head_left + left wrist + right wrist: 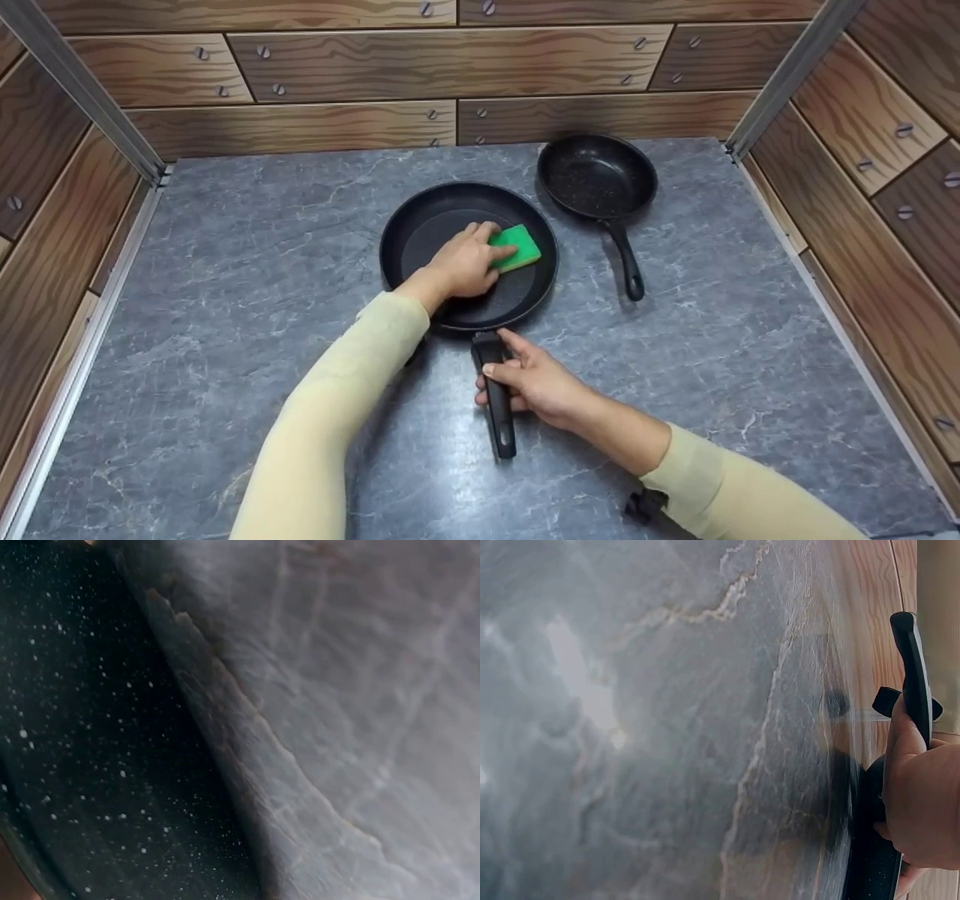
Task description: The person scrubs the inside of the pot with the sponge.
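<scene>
A large black frying pan (420, 217) stands in the middle of the grey marbled tabletop, its handle (504, 431) pointing to the near side. Inside it, my left hand (469, 262) holds a green sponge (523, 244) with a yellowish underside, against the right part of the pan's floor. My right hand (544, 382) grips the handle, thumb on top and fingers beneath. The right wrist view shows that hand (926, 802) around the handle (913, 660) at the right edge. Only the pan's white-speckled dark side (97, 727) and tabletop appear in the left wrist view; the left hand's grip is hidden there.
A smaller black frying pan (598, 180) sits at the back right, its handle (628, 266) toward the near side. Wood-patterned panels (450, 64) wall the back and both sides. Metal rails (90, 352) run along the tabletop's (225, 300) side edges.
</scene>
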The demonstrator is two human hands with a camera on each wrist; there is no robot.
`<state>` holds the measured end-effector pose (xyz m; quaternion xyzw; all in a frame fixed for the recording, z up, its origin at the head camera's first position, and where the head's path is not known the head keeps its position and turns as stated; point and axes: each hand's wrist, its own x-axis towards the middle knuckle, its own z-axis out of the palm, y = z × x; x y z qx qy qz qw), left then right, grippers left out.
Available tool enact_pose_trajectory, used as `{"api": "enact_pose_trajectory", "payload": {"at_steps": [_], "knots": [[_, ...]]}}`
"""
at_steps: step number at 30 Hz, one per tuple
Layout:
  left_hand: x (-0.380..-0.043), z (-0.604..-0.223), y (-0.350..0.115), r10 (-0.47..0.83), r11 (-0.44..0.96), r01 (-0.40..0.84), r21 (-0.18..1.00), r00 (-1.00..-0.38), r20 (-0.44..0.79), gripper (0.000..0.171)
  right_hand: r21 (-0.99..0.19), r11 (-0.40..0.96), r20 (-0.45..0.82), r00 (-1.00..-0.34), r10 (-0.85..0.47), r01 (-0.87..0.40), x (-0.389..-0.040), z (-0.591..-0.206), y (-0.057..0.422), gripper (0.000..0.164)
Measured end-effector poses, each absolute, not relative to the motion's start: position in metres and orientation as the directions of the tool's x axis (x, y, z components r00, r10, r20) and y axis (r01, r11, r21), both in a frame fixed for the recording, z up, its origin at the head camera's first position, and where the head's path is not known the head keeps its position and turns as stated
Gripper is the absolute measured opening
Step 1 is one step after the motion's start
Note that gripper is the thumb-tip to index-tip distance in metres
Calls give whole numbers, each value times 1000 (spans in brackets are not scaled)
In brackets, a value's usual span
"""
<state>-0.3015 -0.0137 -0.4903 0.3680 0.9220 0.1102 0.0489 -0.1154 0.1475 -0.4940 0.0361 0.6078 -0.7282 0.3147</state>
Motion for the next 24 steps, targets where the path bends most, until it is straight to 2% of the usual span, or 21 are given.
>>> {"api": "enact_pose_trajectory", "payload": {"at_steps": [24], "knots": [[-320, -491, -19, 585, 796, 572, 196, -811, -8, 51, -867, -36, -439, -798, -413, 496, -115, -491, 148, 89]]}}
